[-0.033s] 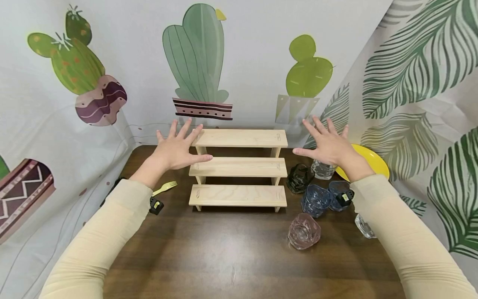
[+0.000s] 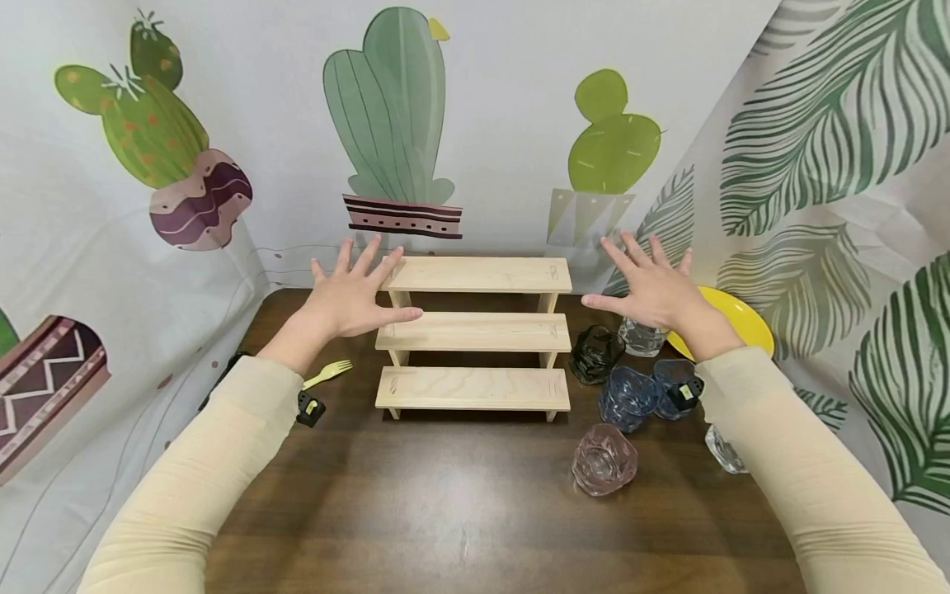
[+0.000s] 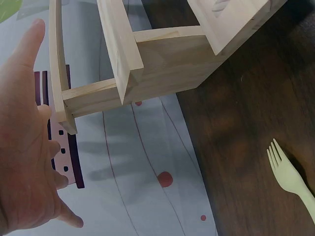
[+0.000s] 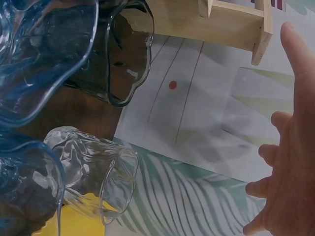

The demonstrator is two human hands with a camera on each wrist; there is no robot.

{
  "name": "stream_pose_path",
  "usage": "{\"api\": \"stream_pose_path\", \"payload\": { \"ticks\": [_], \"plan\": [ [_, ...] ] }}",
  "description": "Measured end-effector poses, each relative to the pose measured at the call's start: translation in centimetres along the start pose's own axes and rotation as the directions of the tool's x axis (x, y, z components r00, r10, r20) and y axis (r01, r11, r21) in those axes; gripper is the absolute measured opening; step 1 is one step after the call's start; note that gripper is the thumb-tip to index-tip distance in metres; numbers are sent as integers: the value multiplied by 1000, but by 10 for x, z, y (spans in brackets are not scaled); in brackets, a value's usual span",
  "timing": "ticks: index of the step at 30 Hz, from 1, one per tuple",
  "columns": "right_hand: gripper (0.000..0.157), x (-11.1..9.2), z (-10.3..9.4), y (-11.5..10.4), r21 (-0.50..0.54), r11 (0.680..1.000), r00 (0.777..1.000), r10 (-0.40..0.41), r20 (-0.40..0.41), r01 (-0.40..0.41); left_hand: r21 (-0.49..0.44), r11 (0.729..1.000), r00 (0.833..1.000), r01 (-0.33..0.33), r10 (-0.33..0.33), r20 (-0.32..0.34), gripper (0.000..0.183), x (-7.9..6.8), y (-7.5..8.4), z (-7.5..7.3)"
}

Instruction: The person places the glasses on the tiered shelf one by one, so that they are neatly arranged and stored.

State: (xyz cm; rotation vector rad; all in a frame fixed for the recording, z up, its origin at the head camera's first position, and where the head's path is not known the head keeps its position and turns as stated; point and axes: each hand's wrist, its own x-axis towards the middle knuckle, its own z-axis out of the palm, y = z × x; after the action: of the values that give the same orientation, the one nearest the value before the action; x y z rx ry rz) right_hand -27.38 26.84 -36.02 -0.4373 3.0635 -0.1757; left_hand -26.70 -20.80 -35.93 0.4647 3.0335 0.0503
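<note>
My left hand (image 2: 347, 295) hovers with fingers spread by the left end of a three-tier wooden shelf (image 2: 475, 388); nothing is in it. The right hand (image 2: 651, 289), also spread and holding nothing, hangs above several glasses beyond the shelf's right side. Under and near it stand a clear glass (image 4: 93, 172), a dark glass (image 2: 596, 355) and two blue glasses (image 2: 627, 400). Closer to the front is a pinkish glass (image 2: 604, 460). A pale yellow fork (image 3: 288, 176) lies on the table left of the shelf.
A yellow plate (image 2: 736, 318) sits at the back right, partly behind the right wrist. Another clear glass (image 2: 726, 450) is half hidden by the right sleeve. Printed cloth (image 2: 505, 124) hangs behind and beside the brown wooden table (image 2: 445, 511).
</note>
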Motion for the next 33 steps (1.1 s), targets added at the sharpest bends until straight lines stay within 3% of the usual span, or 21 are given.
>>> {"api": "stream_pose_path", "payload": {
  "ticks": [9, 19, 27, 33],
  "plan": [
    [109, -3, -3, 0, 6, 1000, 1000, -2, 3, 2, 5, 1000, 1000, 6, -6, -13, 116, -1, 2, 1],
    [109, -11, -12, 4, -7, 1000, 1000, 13, -9, -13, -25, 999, 996, 26, -28, -80, 116, -9, 11, 1],
    [106, -31, -25, 11, 13, 999, 999, 35, -27, -35, -163, 985, 992, 55, -72, -99, 116, -21, 11, 2],
    [100, -55, -35, 25, 60, 998, 998, 17, -54, -13, -362, 931, 996, 54, -78, -52, 116, -35, 3, 17]
  ]
}}
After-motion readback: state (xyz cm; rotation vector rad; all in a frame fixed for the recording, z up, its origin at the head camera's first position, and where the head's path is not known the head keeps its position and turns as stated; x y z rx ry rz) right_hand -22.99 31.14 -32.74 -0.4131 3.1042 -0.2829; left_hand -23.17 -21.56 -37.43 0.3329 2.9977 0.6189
